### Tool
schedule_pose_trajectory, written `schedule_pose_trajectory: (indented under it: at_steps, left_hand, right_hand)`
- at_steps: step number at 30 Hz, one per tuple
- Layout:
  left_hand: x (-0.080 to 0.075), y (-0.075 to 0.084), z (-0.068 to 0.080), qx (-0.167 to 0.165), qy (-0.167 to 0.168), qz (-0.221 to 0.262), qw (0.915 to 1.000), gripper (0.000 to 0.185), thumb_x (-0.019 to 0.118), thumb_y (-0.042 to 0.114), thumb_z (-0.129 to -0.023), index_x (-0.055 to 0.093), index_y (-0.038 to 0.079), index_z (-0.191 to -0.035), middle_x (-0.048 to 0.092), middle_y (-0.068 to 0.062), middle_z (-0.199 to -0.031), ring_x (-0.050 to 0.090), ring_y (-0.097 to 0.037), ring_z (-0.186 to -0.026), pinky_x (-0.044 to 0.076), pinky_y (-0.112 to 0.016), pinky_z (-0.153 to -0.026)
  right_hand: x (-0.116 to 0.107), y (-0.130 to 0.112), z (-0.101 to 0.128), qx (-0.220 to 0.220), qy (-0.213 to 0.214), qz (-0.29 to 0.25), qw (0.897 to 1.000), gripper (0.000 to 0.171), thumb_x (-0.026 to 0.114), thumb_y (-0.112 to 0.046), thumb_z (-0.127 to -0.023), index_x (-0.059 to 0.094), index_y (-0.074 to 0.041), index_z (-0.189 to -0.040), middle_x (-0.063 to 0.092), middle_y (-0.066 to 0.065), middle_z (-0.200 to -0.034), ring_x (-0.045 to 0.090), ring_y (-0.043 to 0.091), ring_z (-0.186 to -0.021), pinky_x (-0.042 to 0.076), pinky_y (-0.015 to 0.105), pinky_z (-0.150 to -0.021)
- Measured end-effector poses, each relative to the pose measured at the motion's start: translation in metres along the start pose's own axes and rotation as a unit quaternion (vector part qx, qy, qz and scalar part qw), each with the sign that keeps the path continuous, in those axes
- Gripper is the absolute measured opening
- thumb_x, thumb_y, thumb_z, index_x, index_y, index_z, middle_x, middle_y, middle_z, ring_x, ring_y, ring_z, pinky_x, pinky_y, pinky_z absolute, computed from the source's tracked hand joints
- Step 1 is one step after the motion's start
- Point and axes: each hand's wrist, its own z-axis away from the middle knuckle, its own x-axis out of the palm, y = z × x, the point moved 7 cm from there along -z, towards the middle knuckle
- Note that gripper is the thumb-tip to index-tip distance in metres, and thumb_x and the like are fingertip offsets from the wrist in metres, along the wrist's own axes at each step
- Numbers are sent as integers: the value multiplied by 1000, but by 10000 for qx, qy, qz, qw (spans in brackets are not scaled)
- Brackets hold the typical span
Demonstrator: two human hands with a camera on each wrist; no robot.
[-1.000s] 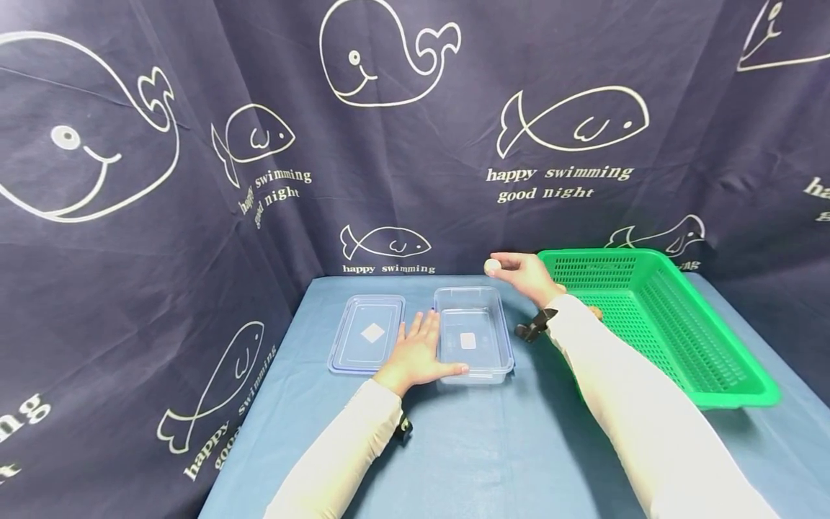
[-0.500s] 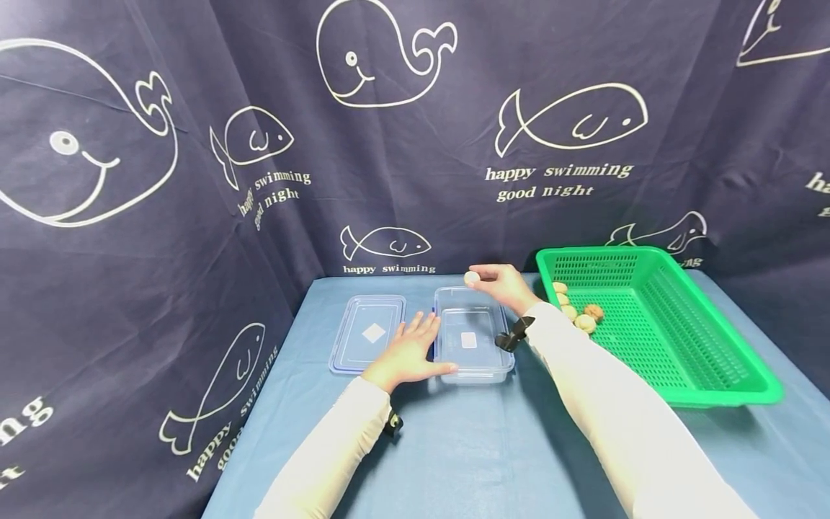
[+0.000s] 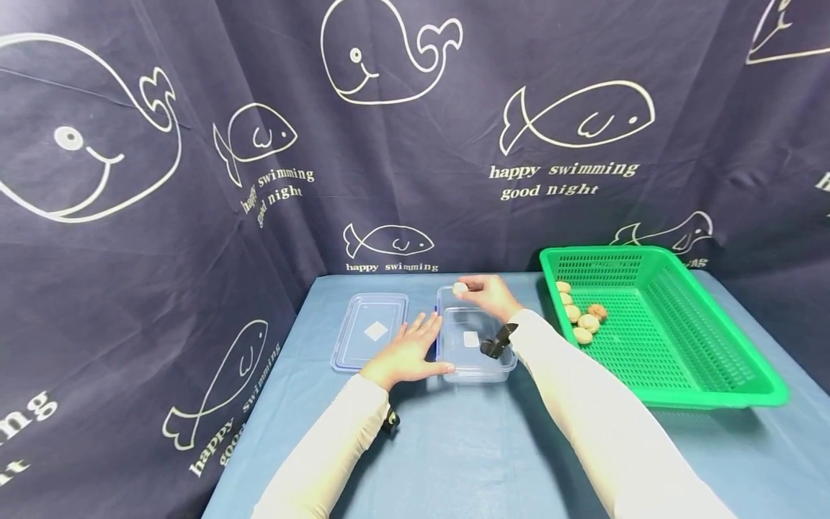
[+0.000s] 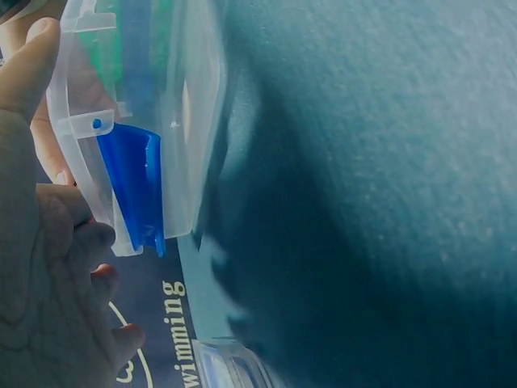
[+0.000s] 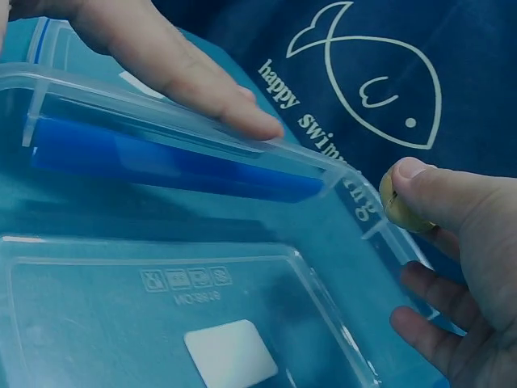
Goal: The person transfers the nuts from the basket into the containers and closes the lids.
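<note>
The lid (image 3: 370, 332) lies flat on the desk (image 3: 467, 447) at centre left of the head frame, a white label at its middle. Just right of it, the left hand (image 3: 405, 353) rests on the desk with fingers straight and spread; its grip is relaxed and holds nothing. The thumb lies along the near left corner of the box (image 3: 475, 359), and the fingers point up the box's left wall. In the left wrist view the same hand (image 4: 40, 267) fills the left edge, beside the box's clear wall (image 4: 174, 121) and blue latch (image 4: 133, 182).

The box is clear, open-topped and sits at frame centre, touching the desk, with a white label on its floor.

The right hand (image 3: 488, 295) is over the far left corner of the box. Its grip is closed on a small pale ball (image 3: 460, 288), pinched between thumb and fingertips. The right wrist view shows the ball (image 5: 401, 200) just outside the box rim (image 5: 355, 198) at the right of the frame, thumb on top.

The basket (image 3: 713, 382), green and perforated, stands at centre right, apart from the box. Six nuts (image 3: 581, 319) lie in its far left corner.
</note>
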Motion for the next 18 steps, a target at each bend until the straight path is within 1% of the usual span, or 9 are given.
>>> schedule_pose_trajectory:
  at_steps: [4, 8, 11, 15, 18]
  left_hand:
    - [2, -1, 0, -49, -14, 26, 10000, 105, 56, 71, -90, 14, 9, -163, 14, -6, -170, 7, -30, -156, 13, -59, -122]
    - [2, -1, 1, -46, -10, 76, 10000, 106, 56, 71, -90, 13, 9, -163, 13, -7, -170, 7, -31, -156, 12, -60, -122]
    - [2, -1, 1, -17, -1, 103, 9999, 106, 56, 72, -89, 13, 8, -163, 13, -7, -170, 8, -32, -156, 12, -60, -121]
    - [2, -1, 1, -23, -18, 102, 9999, 106, 56, 72, -90, 13, 9, -163, 13, -7, -170, 6, -30, -156, 11, -60, -122]
    - [0, 1, 1, -14, -25, 114, 9999, 106, 57, 71, -89, 14, 7, -163, 14, -8, -169, 6, -30, -156, 10, -60, -122]
  right_hand:
    - [8, 3, 1, 121, -27, -114, 9999, 46, 76, -13, -91, 63, 6, -132, 66, 22, -128, 65, 35, -117, 51, 47, -101]
    - [13, 6, 2, 352, 23, 192, 9992, 46, 77, -19, -91, 67, 0, -132, 69, 18, -125, 66, 32, -116, 50, 46, -101]
    - [17, 7, 4, 412, -3, 341, 9986, 44, 76, -19, -91, 67, -2, -131, 70, 18, -124, 67, 32, -116, 51, 46, -101]
    - [24, 9, 6, 344, -87, 190, 9992, 44, 74, -13, -92, 64, 3, -132, 67, 21, -128, 65, 35, -118, 50, 47, -101]
    - [28, 16, 5, 328, -131, 186, 9992, 44, 74, -12, -92, 64, 4, -132, 66, 22, -129, 65, 35, -118, 51, 47, -101]
